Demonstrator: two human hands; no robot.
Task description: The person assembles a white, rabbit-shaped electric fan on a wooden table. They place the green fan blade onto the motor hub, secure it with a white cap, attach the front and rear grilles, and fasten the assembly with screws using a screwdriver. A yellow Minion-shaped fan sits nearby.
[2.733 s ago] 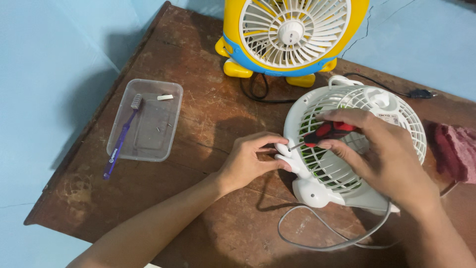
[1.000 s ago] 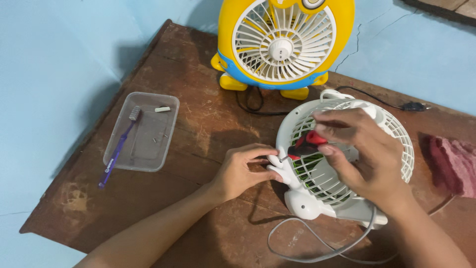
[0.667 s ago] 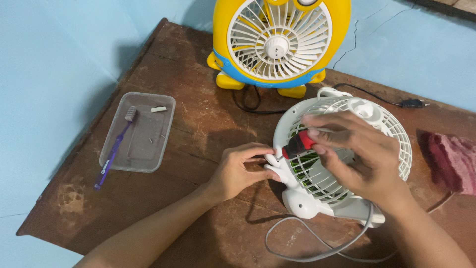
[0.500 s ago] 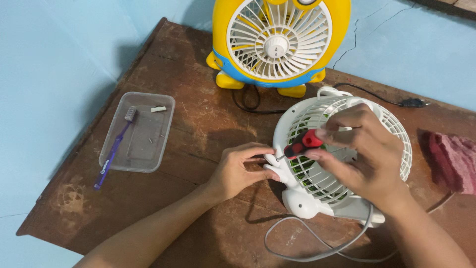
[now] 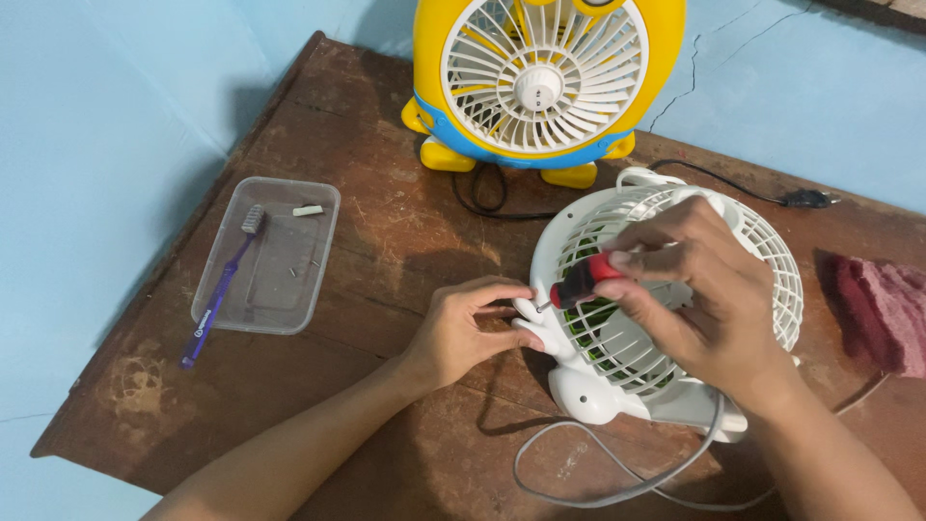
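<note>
A small white fan (image 5: 762,260) with green blades lies on its back on the brown wooden table (image 5: 386,232). My right hand (image 5: 704,289) grips a red-and-black screwdriver (image 5: 579,281), its tip set against the fan's white foot (image 5: 540,323) at the left rim. My left hand (image 5: 473,328) pinches that foot and steadies the fan. The fan's grey cord (image 5: 598,492) loops on the table in front of it.
A yellow-and-blue fan (image 5: 540,77) stands upright at the table's back edge with a black cord (image 5: 733,185) trailing right. A clear plastic tray (image 5: 280,260) at the left holds a purple toothbrush (image 5: 220,289) and small bits. A pink cloth (image 5: 883,309) lies at the right.
My right hand's fingers have shifted on the screwdriver handle as it turns, with the tip staying at the fan's foot. My left hand keeps its hold. The view has drifted slightly.
</note>
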